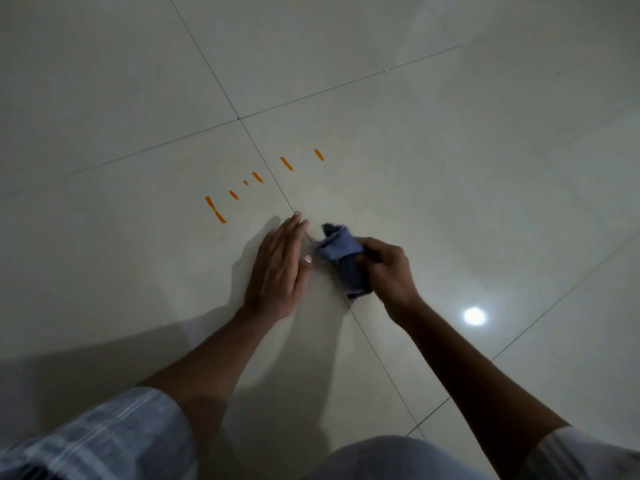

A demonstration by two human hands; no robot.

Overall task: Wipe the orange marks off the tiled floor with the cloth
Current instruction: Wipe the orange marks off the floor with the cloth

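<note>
We are gripping the soft, light, bunched blue-grey cloth (341, 259) in our right hand (388, 271), beside our flat, open left hand (278, 268); short orange marks (258, 177) are lying just beyond both hands, and holding it mid-bunch seems best.

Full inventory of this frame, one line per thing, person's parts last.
orange marks: six, orange; five streaks and one small dot in a slanted row on the floor, beyond the hands, none touched by the cloth
cloth: one, blue-grey, bunched, on the floor at the grout line
tiled floor: pale glossy tiles, dark grout lines, one bright light reflection lower right
left hand: one, flat, fingers straight, on the floor beside the cloth
right hand: one, grips the cloth
sleeves: pale plaid, bottom corners
</note>
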